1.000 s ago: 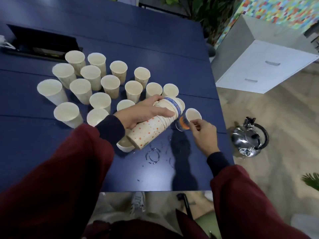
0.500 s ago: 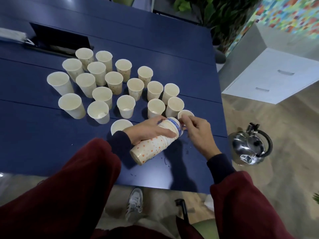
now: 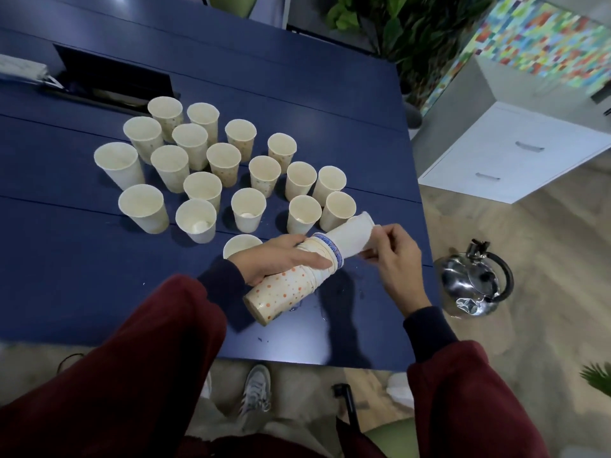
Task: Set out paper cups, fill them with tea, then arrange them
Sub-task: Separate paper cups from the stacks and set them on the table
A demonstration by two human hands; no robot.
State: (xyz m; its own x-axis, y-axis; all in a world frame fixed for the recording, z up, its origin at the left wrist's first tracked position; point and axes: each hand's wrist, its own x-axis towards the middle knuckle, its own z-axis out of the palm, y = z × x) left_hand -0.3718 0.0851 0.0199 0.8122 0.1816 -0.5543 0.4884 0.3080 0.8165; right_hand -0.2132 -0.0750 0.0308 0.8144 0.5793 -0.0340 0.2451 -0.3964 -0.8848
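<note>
Tabletop (image 3: 66, 276) of dark blue planks fills the left and middle of the view, with a black recessed hatch (image 3: 112, 77) set into it at the far left corner. Toward the middle, upright paper cups (image 3: 223, 161) stand in a loose cluster, mouths up, some touching and others just apart; a few show a pale patch at the bottom, and what it is cannot be told. One lone cup (image 3: 241, 244) stands at the near edge of the cluster, just beside the left hand (image 3: 277, 259).

That hand, coming out of a dark cuff and a maroon sleeve (image 3: 132, 375), wraps its fingers round a stack (image 3: 284, 289) of nested orange-dotted cups. The stack is held above the table and tilted almost sideways, with its base toward the person. A white cup (image 3: 350, 239) sticks partway out of the stack's open end, and the right hand (image 3: 396, 259) pinches this cup at its rim between thumb and fingers. Small wet marks lie on the table below the stack.

Off the table's right edge, a shiny steel kettle (image 3: 469, 285) with a black handle sits on the wooden floor, well apart from the cups. Beyond it stands a white drawer cabinet (image 3: 515, 153).
</note>
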